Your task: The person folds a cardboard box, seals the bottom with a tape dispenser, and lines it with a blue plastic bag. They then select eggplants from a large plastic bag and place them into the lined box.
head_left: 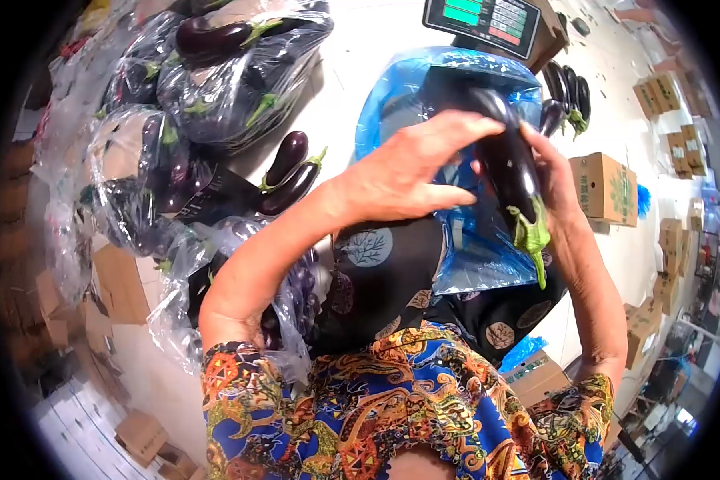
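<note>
A dark purple eggplant [510, 166] with a green stem end pointing toward me is over a blue plastic bag [488, 272]. My right hand [554, 172] is wrapped round its right side, and a fingertip shows beyond its left edge. From the left, my left hand [412, 164] reaches over the bag with thumb and fingers spread apart. Its fingertips overlap the eggplant's upper part in this view, and the thumb is clear of it. The bag spreads from below the scale display down to my lap, and dark shapes show in its upper part.
Clear plastic bags of eggplants [224, 88] stand at the left, with two loose eggplants [292, 188] beside them. A scale display [484, 22] is lit at the top. More eggplants [572, 92] lie on the floor at the right, near a cardboard box [604, 188].
</note>
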A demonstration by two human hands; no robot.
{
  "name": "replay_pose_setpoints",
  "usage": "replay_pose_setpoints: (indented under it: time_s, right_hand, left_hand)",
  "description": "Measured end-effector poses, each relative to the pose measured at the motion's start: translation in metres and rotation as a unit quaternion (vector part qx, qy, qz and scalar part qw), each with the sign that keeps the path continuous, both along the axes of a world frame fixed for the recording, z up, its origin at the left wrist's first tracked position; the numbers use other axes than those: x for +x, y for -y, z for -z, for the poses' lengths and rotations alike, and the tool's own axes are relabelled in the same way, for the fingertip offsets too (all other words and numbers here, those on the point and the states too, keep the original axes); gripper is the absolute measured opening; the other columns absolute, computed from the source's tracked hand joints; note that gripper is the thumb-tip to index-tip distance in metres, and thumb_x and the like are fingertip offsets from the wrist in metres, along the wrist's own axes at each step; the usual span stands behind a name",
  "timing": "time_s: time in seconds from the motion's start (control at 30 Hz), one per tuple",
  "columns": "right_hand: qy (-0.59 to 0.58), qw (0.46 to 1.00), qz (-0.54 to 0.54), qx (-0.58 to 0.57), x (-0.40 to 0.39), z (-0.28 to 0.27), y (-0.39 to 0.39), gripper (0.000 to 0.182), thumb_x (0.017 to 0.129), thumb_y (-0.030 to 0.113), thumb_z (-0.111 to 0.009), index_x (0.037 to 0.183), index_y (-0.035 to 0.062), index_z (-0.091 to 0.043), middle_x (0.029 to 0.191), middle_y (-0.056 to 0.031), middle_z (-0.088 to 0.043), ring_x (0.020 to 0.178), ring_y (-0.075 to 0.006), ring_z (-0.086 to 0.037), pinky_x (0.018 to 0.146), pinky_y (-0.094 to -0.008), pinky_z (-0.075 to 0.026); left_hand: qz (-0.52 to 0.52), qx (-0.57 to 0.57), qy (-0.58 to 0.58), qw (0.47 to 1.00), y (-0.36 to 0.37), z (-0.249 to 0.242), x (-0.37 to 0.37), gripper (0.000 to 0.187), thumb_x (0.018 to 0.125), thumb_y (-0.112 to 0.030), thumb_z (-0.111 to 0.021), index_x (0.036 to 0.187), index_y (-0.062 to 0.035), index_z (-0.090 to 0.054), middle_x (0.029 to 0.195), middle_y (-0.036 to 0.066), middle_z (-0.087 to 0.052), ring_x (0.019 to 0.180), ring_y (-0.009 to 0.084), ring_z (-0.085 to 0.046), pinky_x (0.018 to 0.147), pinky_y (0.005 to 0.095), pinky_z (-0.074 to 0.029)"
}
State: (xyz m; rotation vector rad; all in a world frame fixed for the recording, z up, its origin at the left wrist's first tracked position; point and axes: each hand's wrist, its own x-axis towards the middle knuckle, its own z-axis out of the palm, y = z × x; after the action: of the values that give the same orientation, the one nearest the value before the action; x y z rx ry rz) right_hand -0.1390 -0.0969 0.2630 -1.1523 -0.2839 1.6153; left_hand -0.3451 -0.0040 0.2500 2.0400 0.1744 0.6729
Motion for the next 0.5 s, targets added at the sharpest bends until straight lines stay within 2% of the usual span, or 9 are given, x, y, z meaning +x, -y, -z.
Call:
replay_pose_setpoints:
  time_s: [0.03,0.1,0.13,0.17,0.23,0.27,0.37,0.43,0.5]
  right_hand:
    - [0.034,0.998,-0.024,-0.043,0.013,0.008,0.004,0.054,0.087,0.041,-0.065,0.121,0.0003,-0.056,0.102,-0.0173,-0.066,0.082,-0.0265,-0.07,0.067,-0.0321,-0.059]
    - [0.066,0.991,-0.031,-0.115,0.023,0.025,0.005,0.062,0.081,0.039,-0.073,0.125,0.0002,-0.052,0.108,-0.0197,-0.063,0.084,-0.0278,-0.069,0.067,-0.0344,-0.059]
    - [0.117,0.978,-0.102,-0.14,0.031,0.027,0.003,0.079,0.076,0.038,-0.077,0.136,0.0001,-0.042,0.122,-0.0212,-0.056,0.1,-0.0284,-0.064,0.081,-0.0365,-0.056]
    - [0.162,0.976,-0.095,-0.109,0.031,0.052,-0.001,0.096,0.077,0.04,-0.075,0.148,0.0001,-0.025,0.139,-0.0225,-0.045,0.122,-0.0295,-0.052,0.098,-0.0369,-0.046]
    - [0.226,0.957,-0.131,-0.123,0.024,0.073,-0.007,0.108,0.079,0.042,-0.074,0.153,0.0005,-0.008,0.151,-0.0227,-0.029,0.135,-0.0297,-0.038,0.11,-0.0363,-0.033]
    - [0.257,0.949,-0.141,-0.116,0.016,0.077,-0.01,0.108,0.081,0.043,-0.072,0.153,0.0002,-0.005,0.154,-0.0236,-0.024,0.137,-0.031,-0.036,0.111,-0.0369,-0.031]
    - [0.303,0.934,-0.157,-0.104,0.0,0.119,-0.025,0.108,0.083,0.041,-0.071,0.154,0.0027,0.001,0.151,-0.0224,-0.029,0.137,-0.0299,-0.034,0.112,-0.0356,-0.027]
    - [0.3,0.938,-0.173,-0.032,0.001,0.162,-0.024,0.098,0.087,0.033,-0.069,0.153,0.004,-0.003,0.142,-0.018,-0.042,0.129,-0.0246,-0.043,0.109,-0.0343,-0.032]
    - [0.243,0.936,-0.229,-0.113,0.028,0.226,-0.015,0.091,0.089,0.027,-0.067,0.154,0.0051,-0.007,0.152,-0.0178,-0.03,0.138,-0.0277,-0.032,0.112,-0.0377,-0.029]
  left_hand:
    - [0.034,-0.165,-0.069,0.983,-0.001,-0.002,-0.007,0.061,0.081,-0.008,-0.071,0.138,-0.0074,-0.049,0.132,0.014,-0.055,0.119,0.0245,-0.056,0.098,0.0349,-0.049]
    - [-0.061,-0.087,-0.112,0.988,-0.011,0.016,-0.023,0.047,0.084,-0.01,-0.069,0.129,-0.0044,-0.057,0.12,0.012,-0.063,0.111,0.0226,-0.06,0.097,0.034,-0.049]
    - [-0.12,-0.162,-0.099,0.974,-0.015,0.03,-0.031,0.042,0.085,-0.011,-0.068,0.125,-0.0027,-0.059,0.115,0.012,-0.065,0.108,0.0214,-0.062,0.095,0.0331,-0.05]
    - [-0.18,-0.235,-0.086,0.951,-0.019,0.046,-0.04,0.037,0.086,-0.012,-0.067,0.121,-0.001,-0.062,0.111,0.011,-0.067,0.104,0.0201,-0.063,0.093,0.0322,-0.05]
    - [-0.297,-0.341,-0.053,0.891,-0.024,0.071,-0.062,0.037,0.087,-0.013,-0.067,0.12,0.0009,-0.061,0.105,0.011,-0.069,0.1,0.018,-0.064,0.087,0.0301,-0.051]
    - [-0.342,-0.354,-0.034,0.87,-0.028,0.102,-0.079,0.035,0.087,-0.014,-0.067,0.118,0.0011,-0.062,0.103,0.011,-0.068,0.097,0.0161,-0.064,0.083,0.0286,-0.051]
    - [-0.489,-0.456,0.023,0.743,-0.037,0.147,-0.131,0.029,0.087,-0.011,-0.067,0.114,-0.0017,-0.063,0.099,0.007,-0.067,0.092,0.0148,-0.064,0.079,0.0274,-0.051]
    - [-0.543,-0.444,-0.036,0.711,-0.057,0.187,-0.179,0.027,0.087,-0.011,-0.066,0.112,-0.0039,-0.063,0.099,0.005,-0.066,0.089,0.014,-0.063,0.075,0.0276,-0.051]
    - [-0.58,-0.455,-0.076,0.672,-0.067,0.194,-0.208,0.028,0.086,-0.011,-0.066,0.113,-0.0081,-0.063,0.096,0.003,-0.065,0.086,0.0136,-0.062,0.074,0.0267,-0.049]
